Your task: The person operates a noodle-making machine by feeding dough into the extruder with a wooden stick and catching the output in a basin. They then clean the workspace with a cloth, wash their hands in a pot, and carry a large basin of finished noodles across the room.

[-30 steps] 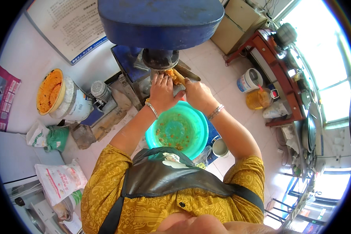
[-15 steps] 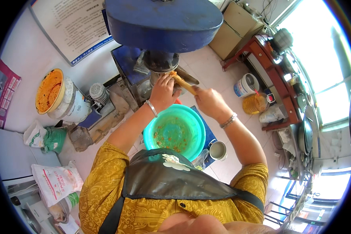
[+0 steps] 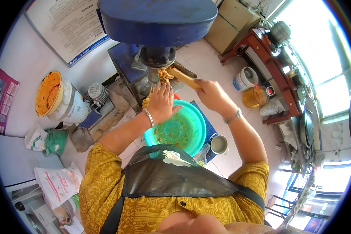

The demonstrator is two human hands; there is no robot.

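Observation:
In front of me a blue-topped machine [image 3: 160,24] has a dark metal cylinder [image 3: 158,55] beneath its housing. Orange-brown chunky food [image 3: 164,75] lies under that cylinder. My right hand [image 3: 213,97] is wrapped round a pale wooden stick [image 3: 185,79], whose far end touches the food. Just below the food, my left hand [image 3: 161,102] is stretched out flat, fingertips at its near edge. A turquoise basin [image 3: 199,130], with wet residue and small bits inside, sits beneath my hands. Beside my left wrist a small yellow-orange object [image 3: 146,102] shows, partly hidden.
At left, a yellow-rimmed bowl of orange paste [image 3: 48,93] rests on a white bucket [image 3: 73,103], near a motor [image 3: 98,92]. A metal mug [image 3: 219,145] stands right of the basin. Further right are a white bucket [image 3: 241,82], an oil jug [image 3: 254,97] and a red table [image 3: 267,58].
My left hand has drawn back toward me from the cylinder, uncovering more of the chunky food. The wooden stick has tilted flatter, and my right hand has shifted slightly right.

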